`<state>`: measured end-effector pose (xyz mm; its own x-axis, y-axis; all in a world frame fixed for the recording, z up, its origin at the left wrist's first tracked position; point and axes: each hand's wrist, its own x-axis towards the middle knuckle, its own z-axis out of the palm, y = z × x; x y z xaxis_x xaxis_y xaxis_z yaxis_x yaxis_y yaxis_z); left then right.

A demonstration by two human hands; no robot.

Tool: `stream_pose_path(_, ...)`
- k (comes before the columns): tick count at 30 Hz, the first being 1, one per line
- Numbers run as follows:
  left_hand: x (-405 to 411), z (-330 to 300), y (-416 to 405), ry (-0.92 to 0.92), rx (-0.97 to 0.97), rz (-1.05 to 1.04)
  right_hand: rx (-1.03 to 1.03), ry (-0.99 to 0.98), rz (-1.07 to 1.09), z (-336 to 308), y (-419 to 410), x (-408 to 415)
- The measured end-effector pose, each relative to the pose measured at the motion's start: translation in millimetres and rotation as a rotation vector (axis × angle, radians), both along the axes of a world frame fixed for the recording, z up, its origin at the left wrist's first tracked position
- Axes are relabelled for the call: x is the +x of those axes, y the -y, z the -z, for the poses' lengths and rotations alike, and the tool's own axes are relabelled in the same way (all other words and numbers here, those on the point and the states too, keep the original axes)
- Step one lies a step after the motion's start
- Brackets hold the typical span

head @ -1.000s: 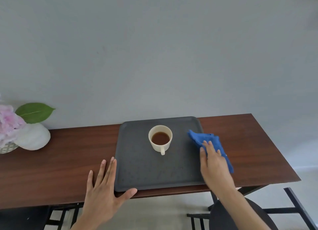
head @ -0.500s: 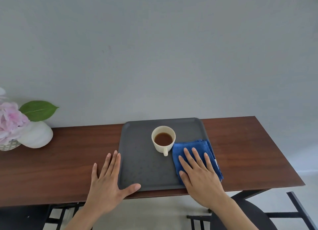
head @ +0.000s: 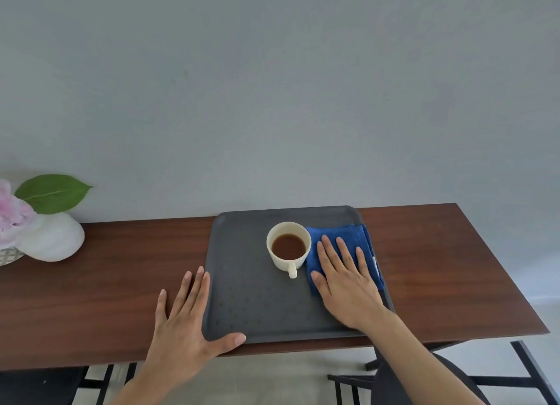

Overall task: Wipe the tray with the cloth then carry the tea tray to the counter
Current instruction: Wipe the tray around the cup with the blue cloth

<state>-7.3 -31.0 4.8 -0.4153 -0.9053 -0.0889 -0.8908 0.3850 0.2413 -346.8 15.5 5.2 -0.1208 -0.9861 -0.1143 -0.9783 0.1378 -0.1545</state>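
Note:
A dark grey tray (head: 248, 298) lies on the brown wooden table (head: 106, 283). On the tray stands a cream cup (head: 288, 248) filled with brown tea, its handle pointing toward me. A folded blue cloth (head: 348, 238) lies flat on the tray's right part, touching the cup. My right hand (head: 345, 280) presses flat on the cloth with fingers spread. My left hand (head: 188, 323) rests flat on the table against the tray's front-left corner, thumb along the tray's front edge.
A white vase (head: 51, 238) with a pink flower and a green leaf (head: 53, 192) stands at the table's far left, against the grey wall. Black chair frames (head: 527, 371) show below the table's front edge.
My right hand brought the cloth from the tray's right edge onto the tray, then slid it away from me to beside the cup. The left hand stayed at the tray's corner.

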Motion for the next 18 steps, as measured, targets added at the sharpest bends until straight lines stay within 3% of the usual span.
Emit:
stream_pose_path(9,-2,-4,0,0.033,-0.011,0.005,0.065,0.042,-0.015,-6,67,-25)
stream_pose_path(18,-4,-7,-1,0.114,-0.046,0.006,0.048,0.05,-0.022,-6,52,-20)
